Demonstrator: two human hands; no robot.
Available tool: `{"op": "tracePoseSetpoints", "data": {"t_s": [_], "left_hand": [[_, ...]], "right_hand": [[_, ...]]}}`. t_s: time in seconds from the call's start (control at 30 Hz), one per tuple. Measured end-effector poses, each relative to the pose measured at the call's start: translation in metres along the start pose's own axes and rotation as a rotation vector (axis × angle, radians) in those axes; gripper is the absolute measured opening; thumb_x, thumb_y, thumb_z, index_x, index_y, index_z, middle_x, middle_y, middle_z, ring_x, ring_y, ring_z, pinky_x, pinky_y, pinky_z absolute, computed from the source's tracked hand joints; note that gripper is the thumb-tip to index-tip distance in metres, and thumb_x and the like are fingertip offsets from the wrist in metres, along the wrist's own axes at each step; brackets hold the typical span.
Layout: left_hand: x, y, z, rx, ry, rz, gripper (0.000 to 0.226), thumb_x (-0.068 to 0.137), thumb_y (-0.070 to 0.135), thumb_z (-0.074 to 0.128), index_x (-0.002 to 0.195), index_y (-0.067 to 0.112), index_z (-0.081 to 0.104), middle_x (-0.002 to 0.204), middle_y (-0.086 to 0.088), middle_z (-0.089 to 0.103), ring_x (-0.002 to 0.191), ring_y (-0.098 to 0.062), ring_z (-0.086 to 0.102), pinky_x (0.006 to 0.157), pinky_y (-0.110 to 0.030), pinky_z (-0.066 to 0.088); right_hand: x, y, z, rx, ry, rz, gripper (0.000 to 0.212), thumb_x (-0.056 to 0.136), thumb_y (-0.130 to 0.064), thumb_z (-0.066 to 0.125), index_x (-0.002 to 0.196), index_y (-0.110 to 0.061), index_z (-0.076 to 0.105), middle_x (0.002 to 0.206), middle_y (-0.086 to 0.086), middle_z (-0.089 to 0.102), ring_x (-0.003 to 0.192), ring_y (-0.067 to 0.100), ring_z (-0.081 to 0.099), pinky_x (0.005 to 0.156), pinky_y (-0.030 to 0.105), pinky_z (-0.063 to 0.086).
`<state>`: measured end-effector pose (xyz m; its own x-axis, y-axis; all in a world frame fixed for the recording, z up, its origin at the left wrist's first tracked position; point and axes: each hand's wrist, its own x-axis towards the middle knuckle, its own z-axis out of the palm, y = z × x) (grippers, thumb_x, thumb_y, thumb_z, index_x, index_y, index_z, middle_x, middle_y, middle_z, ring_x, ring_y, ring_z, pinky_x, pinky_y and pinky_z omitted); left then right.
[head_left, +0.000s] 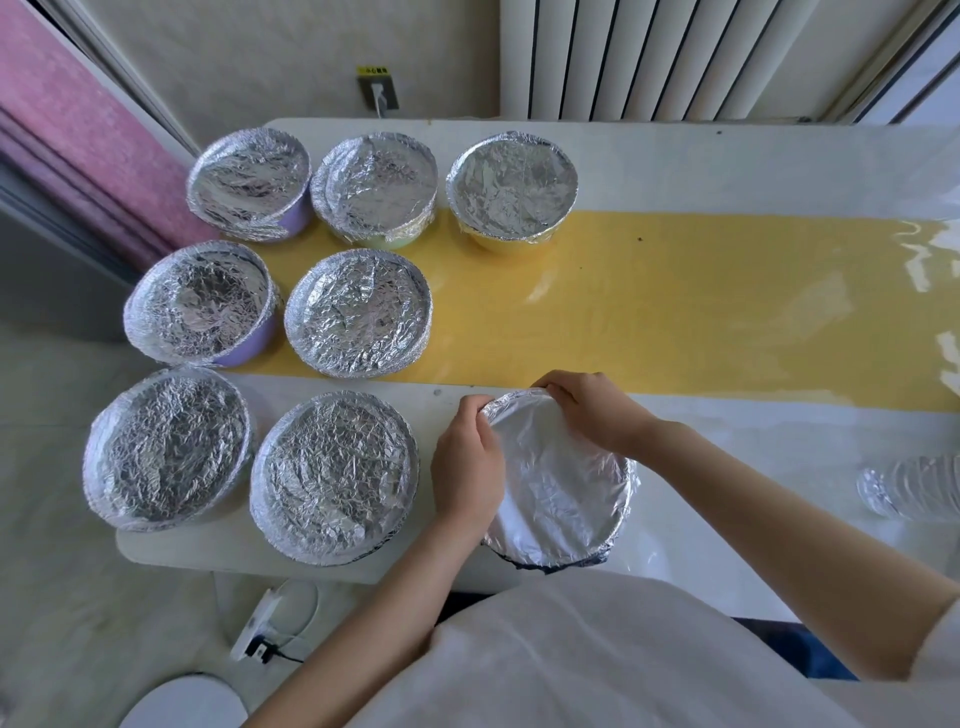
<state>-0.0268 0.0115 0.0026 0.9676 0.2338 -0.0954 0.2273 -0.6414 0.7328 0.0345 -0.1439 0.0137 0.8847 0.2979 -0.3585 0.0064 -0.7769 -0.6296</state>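
A round bowl (558, 488) covered with smooth aluminium foil stands near the front edge of the table. My left hand (467, 462) curls round its left rim, fingers pinching the foil edge. My right hand (592, 410) lies over the far right rim with fingers curled down onto the foil edge. Both hands press the foil round the rim. The bowl's dark body shows only at the bottom edge.
Several other foil-covered bowls stand to the left in rows, the nearest one (335, 478) close beside my left hand. A foil roll (909, 486) lies at the right. The white table (727, 171) has a yellow strip (701, 306) across its middle. A power strip (265, 623) lies on the floor.
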Motion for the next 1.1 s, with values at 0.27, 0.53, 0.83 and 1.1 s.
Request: {"op": "tracePoseSetpoints", "data": {"t_s": [0.27, 0.53, 0.83, 1.1], "left_hand": [[0.018, -0.006, 0.003, -0.054, -0.077, 0.125, 0.021, 0.097, 0.008, 0.044, 0.095, 0.005, 0.064, 0.070, -0.005, 0.062, 0.061, -0.020, 0.051, 0.055, -0.026, 0.031], [0.013, -0.003, 0.002, -0.026, -0.054, 0.139, 0.020, 0.096, 0.008, 0.044, 0.095, 0.004, 0.064, 0.067, -0.002, 0.057, 0.058, -0.017, 0.046, 0.055, -0.024, 0.027], [0.004, -0.004, 0.003, -0.014, -0.026, 0.142, 0.020, 0.096, 0.008, 0.045, 0.099, 0.006, 0.065, 0.079, -0.009, 0.067, 0.068, -0.025, 0.059, 0.059, -0.030, 0.037], [0.001, -0.003, 0.002, -0.031, 0.000, 0.182, 0.021, 0.096, 0.007, 0.046, 0.103, 0.005, 0.065, 0.082, -0.009, 0.069, 0.071, -0.025, 0.062, 0.064, -0.032, 0.044]], "right_hand": [[0.002, 0.000, -0.003, -0.125, -0.055, -0.079, 0.038, 0.093, 0.002, 0.035, 0.114, -0.015, 0.061, 0.103, 0.010, 0.068, 0.090, 0.026, 0.060, 0.065, 0.019, 0.033], [0.014, -0.015, -0.010, -0.215, -0.173, -0.075, 0.040, 0.092, 0.003, 0.036, 0.120, -0.011, 0.060, 0.114, 0.011, 0.065, 0.103, 0.026, 0.056, 0.073, 0.025, 0.036], [0.011, -0.022, -0.004, -0.205, -0.175, -0.098, 0.044, 0.085, 0.007, 0.036, 0.112, -0.012, 0.064, 0.090, 0.007, 0.067, 0.084, 0.027, 0.054, 0.065, 0.024, 0.032], [0.011, -0.024, 0.001, -0.156, -0.199, -0.083, 0.032, 0.097, -0.004, 0.035, 0.112, -0.008, 0.063, 0.105, 0.013, 0.067, 0.096, 0.030, 0.058, 0.075, 0.033, 0.039]]}}
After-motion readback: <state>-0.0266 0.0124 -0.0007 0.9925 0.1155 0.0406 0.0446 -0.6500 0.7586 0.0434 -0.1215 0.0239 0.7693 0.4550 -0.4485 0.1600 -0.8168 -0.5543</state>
